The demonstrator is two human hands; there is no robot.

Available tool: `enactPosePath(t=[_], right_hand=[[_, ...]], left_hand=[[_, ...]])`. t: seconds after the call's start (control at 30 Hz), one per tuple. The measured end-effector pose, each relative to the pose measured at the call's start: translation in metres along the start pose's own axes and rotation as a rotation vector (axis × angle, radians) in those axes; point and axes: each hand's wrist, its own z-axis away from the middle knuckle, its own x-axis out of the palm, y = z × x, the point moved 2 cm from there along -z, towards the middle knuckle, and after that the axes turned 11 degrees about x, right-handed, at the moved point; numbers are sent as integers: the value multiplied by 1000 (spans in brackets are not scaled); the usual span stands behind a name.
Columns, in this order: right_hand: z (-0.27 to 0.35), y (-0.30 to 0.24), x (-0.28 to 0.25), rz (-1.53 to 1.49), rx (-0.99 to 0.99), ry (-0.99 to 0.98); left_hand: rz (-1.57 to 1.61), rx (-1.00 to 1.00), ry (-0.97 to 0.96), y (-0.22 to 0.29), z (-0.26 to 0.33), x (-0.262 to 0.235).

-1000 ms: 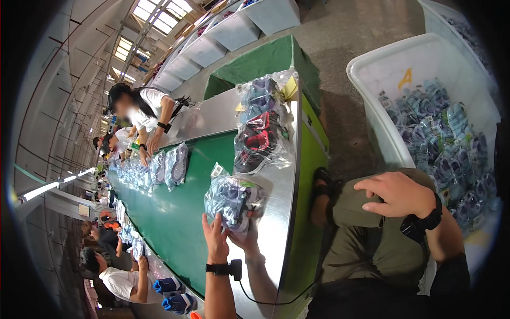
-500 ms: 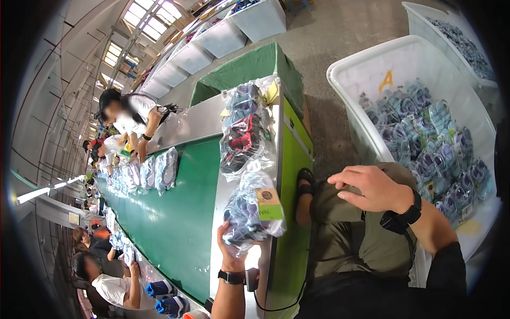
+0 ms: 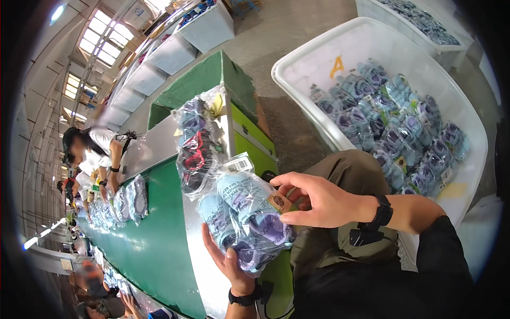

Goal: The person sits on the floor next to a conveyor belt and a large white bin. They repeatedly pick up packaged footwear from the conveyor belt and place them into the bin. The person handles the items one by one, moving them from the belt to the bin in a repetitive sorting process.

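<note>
We are in a long hall with roof lights, seated at a green conveyor surface (image 3: 154,250) with a metal edge. Our left hand (image 3: 228,258) cups a clear plastic bag of pale blue and purple children's sandals (image 3: 247,218) from below, fingers closed around its lower side, just over the metal edge. Our right hand (image 3: 319,199) pinches a small round tan tag (image 3: 277,202) on the bag's front, thumb and fingers together on it. The bag looks light and soft, its film slippery and crinkly; we judge the firm shoe soles inside the surest place to grip. A white rectangular barcode label (image 3: 237,164) sits at its top. Beyond lies another bag with red and dark sandals (image 3: 197,154). At our right a white tub (image 3: 297,58), marked with a yellow sign on its inner wall, holds many like bags.
</note>
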Motion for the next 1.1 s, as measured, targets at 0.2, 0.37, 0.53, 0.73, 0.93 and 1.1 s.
enactPosePath(t=[0.2, 0.37, 0.53, 0.73, 0.93, 1.1], right_hand=[[5, 18, -10, 46, -49, 10], [6, 30, -16, 59, -35, 6], [7, 28, -21, 37, 24, 10], [4, 11, -33, 182, -43, -42], [1, 9, -20, 727, -757, -40], [-5, 0, -22, 809, -805, -142]], left_hand=[[-378, 123, -63, 3, 6, -2], [-200, -70, -46, 0, 9, 8], [-114, -189, -17, 0, 9, 15], [195, -422, -2, -4, 19, 9], [481, -755, -31, -20, 30, -8], [694, -629, -165, -21, 36, -8]])
